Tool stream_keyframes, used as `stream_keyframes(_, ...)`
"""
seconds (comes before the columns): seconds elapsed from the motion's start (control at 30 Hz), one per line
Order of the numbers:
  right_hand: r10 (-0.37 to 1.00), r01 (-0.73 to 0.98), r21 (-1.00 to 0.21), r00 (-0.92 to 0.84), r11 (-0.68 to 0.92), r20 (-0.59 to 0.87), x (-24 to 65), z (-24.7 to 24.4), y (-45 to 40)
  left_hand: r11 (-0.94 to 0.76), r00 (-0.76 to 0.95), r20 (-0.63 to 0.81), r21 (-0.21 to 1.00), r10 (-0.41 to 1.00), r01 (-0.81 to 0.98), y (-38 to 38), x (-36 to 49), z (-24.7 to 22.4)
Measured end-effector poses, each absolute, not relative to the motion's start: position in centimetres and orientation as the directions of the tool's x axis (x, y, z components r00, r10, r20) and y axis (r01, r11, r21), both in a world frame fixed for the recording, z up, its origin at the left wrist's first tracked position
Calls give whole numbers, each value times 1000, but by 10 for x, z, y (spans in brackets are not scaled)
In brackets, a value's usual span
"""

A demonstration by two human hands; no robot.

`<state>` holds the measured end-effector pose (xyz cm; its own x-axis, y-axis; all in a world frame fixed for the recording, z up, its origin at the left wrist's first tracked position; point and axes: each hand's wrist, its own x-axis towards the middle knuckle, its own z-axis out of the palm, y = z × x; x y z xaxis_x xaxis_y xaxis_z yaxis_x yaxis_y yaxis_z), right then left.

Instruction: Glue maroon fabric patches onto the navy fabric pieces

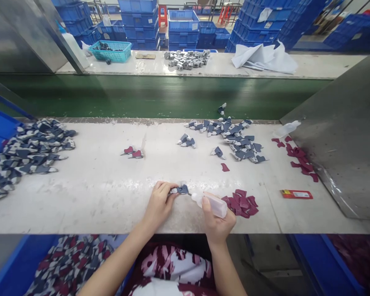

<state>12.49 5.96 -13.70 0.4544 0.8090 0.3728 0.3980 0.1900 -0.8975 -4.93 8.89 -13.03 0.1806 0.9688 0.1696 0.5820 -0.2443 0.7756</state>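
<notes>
Near the middle of the front edge of the tabletop (89, 172), the left hand (160, 201) pinches a small blue-grey and white piece (182, 189) between thumb and fingers, holding it at its left end. The right hand (218, 224) is curled firmly around a translucent squeeze bottle (217, 206), tilted so that its thin nozzle points left at the piece's right end; whether the tip touches is too small to tell.

Just beside the right hand, towards the front edge, lies a pile of maroon patches (242, 203). A single maroon patch (225, 167) lies farther back, and more maroon scraps (299, 158) run along the right edge, against a metal panel (342, 144). A red box with a yellow end (297, 194) lies nearer the front right corner.

Towards the back edge, right of centre, a loose group of blue-grey pieces (240, 142) spreads out, with a small cluster (186, 140) to its left. Left of that cluster lie two maroon-topped pieces (137, 154), close together. At the left edge, a large heap of blue-grey and white pieces (27, 152) reaches towards the back left corner. Beyond the back edge runs a green belt (135, 92).
</notes>
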Motion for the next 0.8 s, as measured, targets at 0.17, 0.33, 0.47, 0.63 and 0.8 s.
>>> stream_keyframes(0.17, 815, 395, -900, 450, 184, 364, 118, -137, 62, -278, 190, 205, 766, 960, 580, 89, -49, -131)
stream_keyframes(0.33, 813, 431, -888, 454, 158, 365, 115, -139, 65, -298, 206, 217, 758, 954, 580, 88, -50, -131)
stream_keyframes(0.47, 824, 440, -889, 452, 129, 343, 114, -139, 65, -298, 196, 225, 759, 954, 578, 88, -49, -132)
stream_keyframes(0.63, 851, 417, -902, 430, 109, 302, 115, -138, 66, -293, 194, 221, 763, 956, 576, 88, -48, -132)
stream_keyframes(0.8, 874, 372, -921, 403, 113, 270, 115, -138, 67, -289, 190, 218, 765, 957, 576, 88, -49, -131)
